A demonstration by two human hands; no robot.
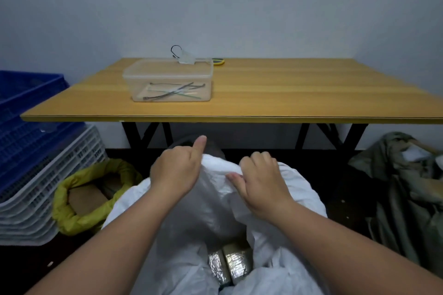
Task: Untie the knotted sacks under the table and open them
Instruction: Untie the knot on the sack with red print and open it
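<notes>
A white sack (297, 189) stands on the dark floor in front of the table, its mouth spread wide. My left hand (177, 170) grips the far rim of the sack's mouth, thumb raised. My right hand (261, 182) pinches the same rim just to the right. Inside the sack, foil-wrapped packets (230, 263) show near the bottom. A yellow sack (72, 218) stands open at the left with a brown carton inside. An olive-green sack (405, 199) lies crumpled on the right.
The wooden table (287, 96) on black legs holds a clear plastic box (167, 79) with several cable ties in it. Stacked blue and white crates (36, 163) stand at the left. A grey wall closes the back.
</notes>
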